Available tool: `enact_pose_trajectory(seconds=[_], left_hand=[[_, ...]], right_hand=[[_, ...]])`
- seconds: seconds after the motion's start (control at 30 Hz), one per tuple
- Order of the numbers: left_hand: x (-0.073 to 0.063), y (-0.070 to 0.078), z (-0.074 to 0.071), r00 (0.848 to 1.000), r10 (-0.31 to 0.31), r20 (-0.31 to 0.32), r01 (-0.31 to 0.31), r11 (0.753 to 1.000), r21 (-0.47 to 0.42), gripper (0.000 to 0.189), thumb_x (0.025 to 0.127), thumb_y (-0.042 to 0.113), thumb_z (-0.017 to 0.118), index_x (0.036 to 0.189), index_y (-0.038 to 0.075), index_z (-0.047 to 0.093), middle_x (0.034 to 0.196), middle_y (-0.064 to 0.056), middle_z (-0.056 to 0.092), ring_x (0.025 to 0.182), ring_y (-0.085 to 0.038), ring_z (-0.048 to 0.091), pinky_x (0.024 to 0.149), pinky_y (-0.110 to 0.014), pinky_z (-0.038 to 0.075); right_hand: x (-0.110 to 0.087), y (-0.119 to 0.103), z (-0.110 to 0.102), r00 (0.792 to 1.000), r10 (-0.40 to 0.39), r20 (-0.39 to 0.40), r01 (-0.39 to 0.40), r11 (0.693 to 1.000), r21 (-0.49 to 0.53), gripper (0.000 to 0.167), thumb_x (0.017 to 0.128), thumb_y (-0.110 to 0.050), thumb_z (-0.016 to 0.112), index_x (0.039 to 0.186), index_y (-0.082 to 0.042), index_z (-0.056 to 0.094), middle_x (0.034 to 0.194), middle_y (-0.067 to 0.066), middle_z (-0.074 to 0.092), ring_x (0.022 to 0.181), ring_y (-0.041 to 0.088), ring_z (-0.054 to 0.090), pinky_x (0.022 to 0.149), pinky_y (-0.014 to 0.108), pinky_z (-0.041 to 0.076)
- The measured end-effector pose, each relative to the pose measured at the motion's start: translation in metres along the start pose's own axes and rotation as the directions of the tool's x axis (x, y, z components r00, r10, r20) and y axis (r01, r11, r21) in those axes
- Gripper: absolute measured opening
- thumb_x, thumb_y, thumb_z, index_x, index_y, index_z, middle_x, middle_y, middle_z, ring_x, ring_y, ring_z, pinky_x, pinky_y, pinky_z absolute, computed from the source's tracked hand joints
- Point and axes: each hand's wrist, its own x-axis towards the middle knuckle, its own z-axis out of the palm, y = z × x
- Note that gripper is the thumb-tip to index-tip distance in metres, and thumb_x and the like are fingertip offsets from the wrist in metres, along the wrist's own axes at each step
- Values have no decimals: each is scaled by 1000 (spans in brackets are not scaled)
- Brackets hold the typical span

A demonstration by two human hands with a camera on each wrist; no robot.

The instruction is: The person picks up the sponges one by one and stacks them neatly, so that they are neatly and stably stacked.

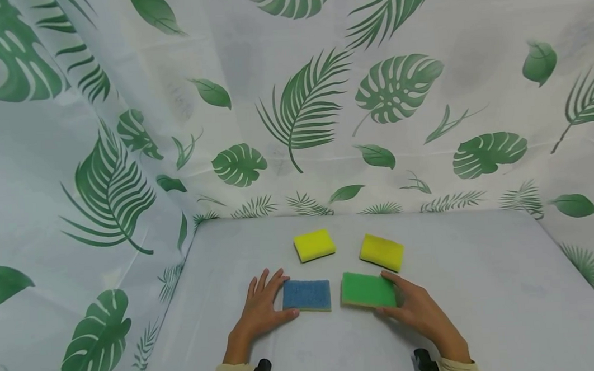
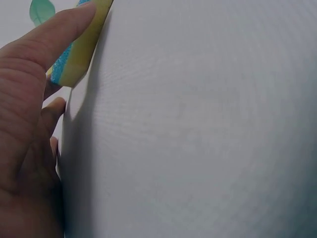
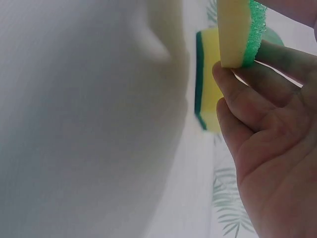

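Note:
My left hand (image 1: 263, 310) pinches the left end of a blue-topped sponge (image 1: 306, 295), index finger at its far edge and thumb at its near edge. In the left wrist view the thumb lies against the yellow foam side of this sponge (image 2: 85, 54). Opposite it, my right hand (image 1: 419, 308) holds a green-topped sponge (image 1: 367, 289) by its right end, between thumb and fingers. The right wrist view shows this sponge (image 3: 234, 34) raised off the table, its pale foam toward the tabletop. A narrow gap parts the two held sponges.
Two yellow-topped sponges with dark undersides lie farther back, one left (image 1: 314, 245) and one right (image 1: 382, 253), just beyond the held ones. A white covering spreads over the table (image 1: 483, 276). Leaf-printed sheets (image 1: 316, 167) hang behind and at both sides.

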Motion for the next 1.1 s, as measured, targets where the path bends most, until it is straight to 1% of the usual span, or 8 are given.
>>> enact_pose_trajectory(seconds=[0.23,0.33,0.5,0.63,0.77,0.9,1.1], left_hand=[[0,-1,1,1000,1,-3,-1,1000,11,87,87,66,77,157,21,53,173,-5,35,163,-36,11,129,-61,1],[0,-1,2,1000,4,-12,-4,1000,20,86,86,65,78,156,20,54,172,-6,36,163,-37,13,129,-61,2],[0,0,2,1000,-3,-12,4,999,38,86,86,64,78,155,19,54,171,-7,38,162,-38,14,128,-62,4],[1,-1,3,1000,-14,-10,14,999,41,86,86,65,78,156,21,54,172,-5,37,163,-37,13,129,-61,3],[1,-2,3,1000,-8,-16,9,999,43,85,86,65,78,156,22,54,172,-5,37,163,-37,14,129,-61,3],[1,-1,3,1000,-1,-18,2,999,42,86,86,64,78,155,20,55,171,-6,38,163,-37,14,129,-61,4],[0,0,3,1000,-4,-21,5,999,42,86,86,62,80,155,17,55,170,-8,39,162,-38,16,129,-61,5]], right_hand=[[10,-14,2,999,-50,-6,50,999,11,86,84,-32,95,154,-2,55,150,24,59,135,48,56,108,68,47],[15,-18,4,998,-64,-4,64,998,20,85,85,-30,94,154,-3,55,151,23,59,136,46,56,109,67,47],[22,-24,10,996,-85,7,85,996,29,82,86,-27,93,154,-3,55,151,20,59,138,43,56,111,65,46],[26,-29,15,993,-114,13,113,993,35,79,86,-25,93,152,-1,56,151,19,60,139,42,55,113,63,45],[30,-36,22,990,-138,34,136,990,46,79,87,-25,92,153,0,56,152,18,60,140,42,54,115,62,44],[34,-42,30,989,-143,49,140,988,57,79,86,-23,93,153,-1,56,152,16,60,141,41,54,116,60,43],[39,-52,43,990,-126,64,120,989,91,80,84,-23,94,153,-3,57,152,14,60,142,38,53,118,59,42]])
